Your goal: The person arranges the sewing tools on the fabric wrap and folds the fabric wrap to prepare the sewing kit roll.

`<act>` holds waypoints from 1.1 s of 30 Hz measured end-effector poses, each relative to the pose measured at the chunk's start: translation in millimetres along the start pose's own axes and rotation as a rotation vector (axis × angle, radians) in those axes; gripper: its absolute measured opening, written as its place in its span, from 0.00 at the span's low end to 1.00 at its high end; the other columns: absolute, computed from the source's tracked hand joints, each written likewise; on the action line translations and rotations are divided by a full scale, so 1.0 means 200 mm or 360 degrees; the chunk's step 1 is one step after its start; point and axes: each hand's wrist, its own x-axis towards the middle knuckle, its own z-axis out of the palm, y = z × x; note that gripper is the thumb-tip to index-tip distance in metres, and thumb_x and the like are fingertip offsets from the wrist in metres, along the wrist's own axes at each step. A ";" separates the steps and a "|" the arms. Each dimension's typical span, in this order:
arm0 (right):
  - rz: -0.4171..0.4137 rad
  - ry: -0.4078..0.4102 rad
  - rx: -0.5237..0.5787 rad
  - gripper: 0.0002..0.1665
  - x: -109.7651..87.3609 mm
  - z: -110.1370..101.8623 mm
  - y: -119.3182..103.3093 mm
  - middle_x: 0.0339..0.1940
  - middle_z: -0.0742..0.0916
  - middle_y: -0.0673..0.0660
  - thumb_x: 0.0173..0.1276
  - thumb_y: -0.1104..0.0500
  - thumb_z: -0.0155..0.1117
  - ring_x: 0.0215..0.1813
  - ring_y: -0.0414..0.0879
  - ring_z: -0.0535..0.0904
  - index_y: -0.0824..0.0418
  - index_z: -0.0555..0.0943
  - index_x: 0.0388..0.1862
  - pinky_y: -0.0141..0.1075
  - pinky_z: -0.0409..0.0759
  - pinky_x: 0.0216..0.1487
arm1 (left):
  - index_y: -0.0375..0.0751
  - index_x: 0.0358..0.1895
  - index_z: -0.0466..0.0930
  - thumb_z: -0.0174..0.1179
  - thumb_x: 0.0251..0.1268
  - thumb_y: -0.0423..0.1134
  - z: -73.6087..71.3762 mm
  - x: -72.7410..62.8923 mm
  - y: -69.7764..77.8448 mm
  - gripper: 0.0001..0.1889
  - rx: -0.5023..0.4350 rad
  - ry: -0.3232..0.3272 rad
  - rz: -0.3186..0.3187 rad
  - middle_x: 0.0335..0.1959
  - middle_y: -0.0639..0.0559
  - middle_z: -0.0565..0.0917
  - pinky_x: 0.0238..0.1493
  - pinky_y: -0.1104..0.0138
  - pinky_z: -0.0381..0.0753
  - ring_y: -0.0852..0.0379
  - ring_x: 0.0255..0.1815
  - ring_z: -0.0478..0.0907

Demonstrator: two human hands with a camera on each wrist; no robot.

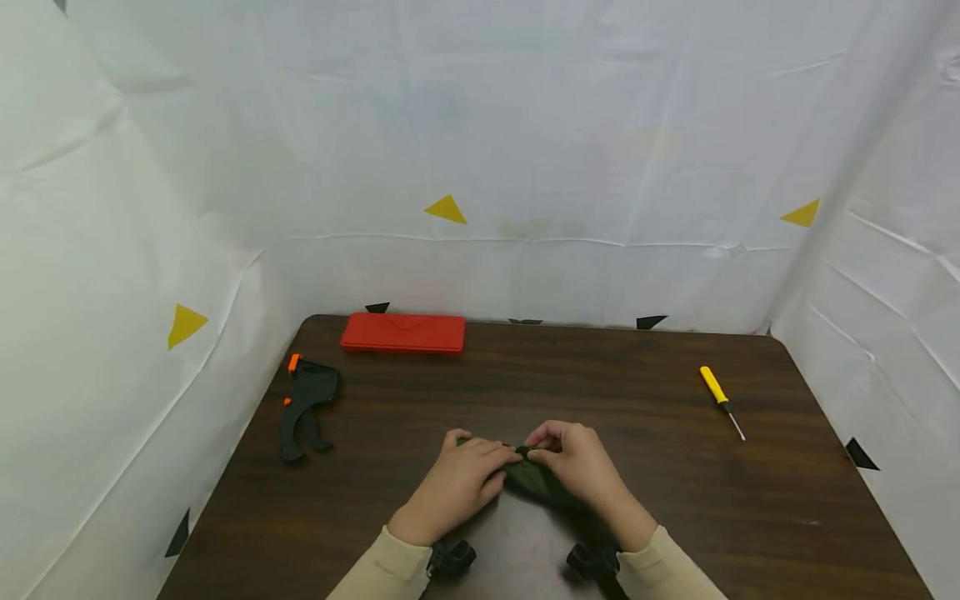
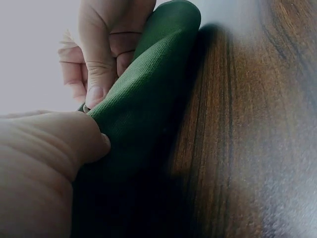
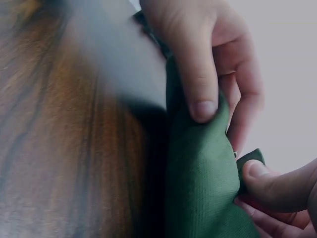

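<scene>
A dark green fabric pouch (image 1: 534, 481) lies at the front middle of the table between both hands. My left hand (image 1: 463, 482) grips its left part, the thumb pressed on the near side and the fingers behind the top edge. At that top edge, my right hand (image 1: 583, 467) pinches a small green tab (image 3: 254, 157) between thumb and fingers. A small metal bit (image 3: 235, 154) shows beside the tab in the right wrist view; its kind is too small to tell. The two hands are close together, and they hide much of the pouch's upper edge.
A red case (image 1: 402, 333) lies at the back left of the dark wooden table (image 1: 600, 375). Left of the hands is a black clamp (image 1: 309, 404) with orange parts. A yellow-handled screwdriver (image 1: 722, 400) lies on the right. White sheeting (image 1: 525, 125) surrounds the table's back and sides.
</scene>
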 end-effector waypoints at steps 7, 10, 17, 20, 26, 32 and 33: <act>-0.0089 -0.0020 -0.0040 0.08 -0.04 0.02 0.01 0.35 0.92 0.40 0.71 0.62 0.78 0.39 0.34 0.87 0.47 0.91 0.41 0.32 0.85 0.45 | 0.60 0.61 0.87 0.70 0.77 0.53 0.01 0.01 0.01 0.15 0.0018 0.0015 -0.0066 0.61 0.63 0.89 0.71 0.46 0.69 0.62 0.64 0.84; -0.0130 -0.0014 -0.0046 0.08 -0.05 0.02 0.01 0.35 0.92 0.41 0.70 0.62 0.79 0.40 0.34 0.88 0.48 0.91 0.40 0.32 0.87 0.45 | 0.60 0.56 0.89 0.70 0.73 0.58 0.02 0.01 0.02 0.15 0.0016 0.0049 -0.0074 0.58 0.64 0.90 0.70 0.47 0.70 0.62 0.60 0.86; -0.0113 0.0008 -0.0036 0.09 -0.07 0.03 0.02 0.40 0.93 0.42 0.70 0.62 0.79 0.43 0.36 0.88 0.46 0.92 0.38 0.31 0.86 0.46 | 0.61 0.45 0.90 0.67 0.75 0.57 0.03 0.02 0.05 0.09 0.0046 0.0144 -0.0087 0.48 0.66 0.89 0.66 0.48 0.72 0.62 0.50 0.86; -0.0122 -0.0002 -0.0026 0.09 -0.07 0.02 0.02 0.42 0.93 0.41 0.71 0.61 0.79 0.45 0.36 0.89 0.44 0.92 0.39 0.32 0.86 0.48 | 0.60 0.46 0.92 0.67 0.76 0.56 0.03 0.02 0.05 0.09 0.0044 0.0159 -0.0103 0.47 0.66 0.89 0.67 0.48 0.71 0.62 0.49 0.86; -0.0143 -0.0119 0.0043 0.10 -0.08 0.00 0.04 0.43 0.94 0.43 0.73 0.63 0.76 0.46 0.37 0.90 0.45 0.93 0.41 0.30 0.87 0.47 | 0.61 0.49 0.93 0.67 0.78 0.56 0.06 0.02 0.04 0.10 0.0030 0.0163 -0.0135 0.49 0.66 0.90 0.67 0.48 0.71 0.62 0.51 0.86; -0.0172 -0.0169 0.0046 0.10 -0.09 0.00 0.03 0.44 0.93 0.43 0.73 0.64 0.76 0.49 0.39 0.90 0.47 0.93 0.41 0.31 0.87 0.51 | 0.63 0.46 0.92 0.67 0.77 0.58 0.08 0.02 0.03 0.09 0.0028 0.0177 -0.0139 0.49 0.68 0.89 0.67 0.49 0.70 0.63 0.49 0.85; -0.0185 -0.0164 0.0038 0.09 -0.10 0.01 0.03 0.43 0.92 0.42 0.72 0.63 0.77 0.49 0.39 0.89 0.47 0.93 0.41 0.31 0.87 0.51 | 0.63 0.46 0.92 0.67 0.77 0.58 0.08 0.02 0.02 0.09 0.0025 0.0183 -0.0137 0.49 0.68 0.89 0.67 0.50 0.70 0.63 0.49 0.85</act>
